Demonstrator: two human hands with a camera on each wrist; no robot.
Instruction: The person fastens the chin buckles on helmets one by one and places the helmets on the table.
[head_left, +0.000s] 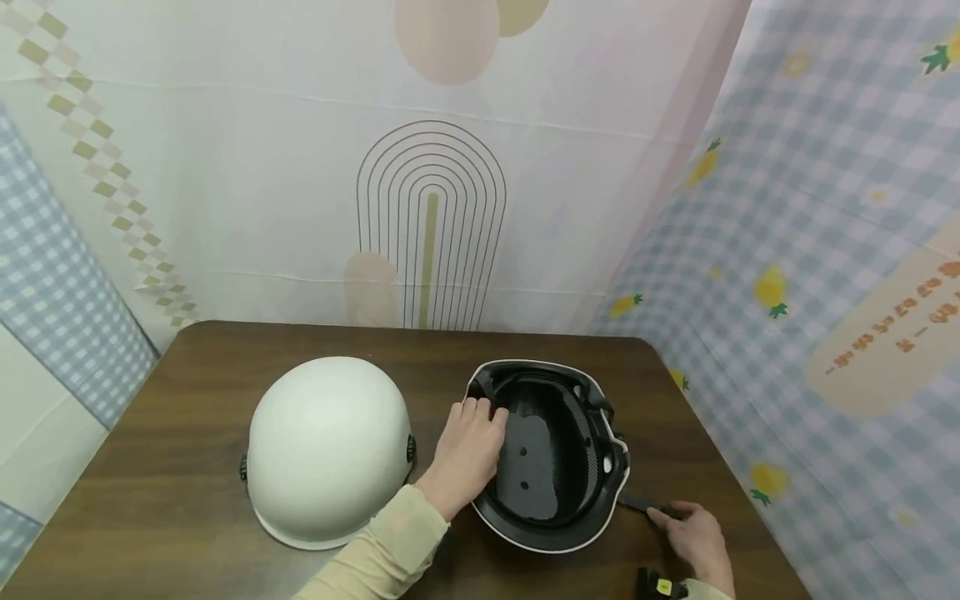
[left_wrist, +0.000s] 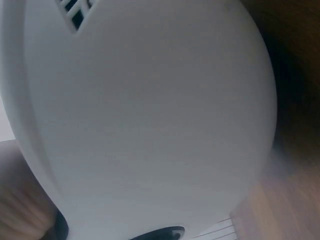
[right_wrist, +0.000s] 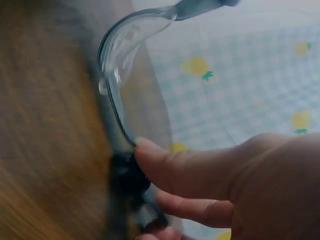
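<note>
An upturned helmet with a black padded inside and a white edge lies on the right half of the table. My left hand grips its left rim, fingertips curled over into the hollow. Low at the right, my right hand pinches a black strap that runs from the helmet. In the right wrist view the thumb presses on this strap, near a clear plastic piece and a black buckle. A white shell fills the left wrist view; the fingers there are blurred.
To the left a second white helmet sits dome up, with black knobs on its sides. The brown wooden table ends at a patterned cloth backdrop. Checked cloth hangs close on the right. A dark object lies near my right wrist.
</note>
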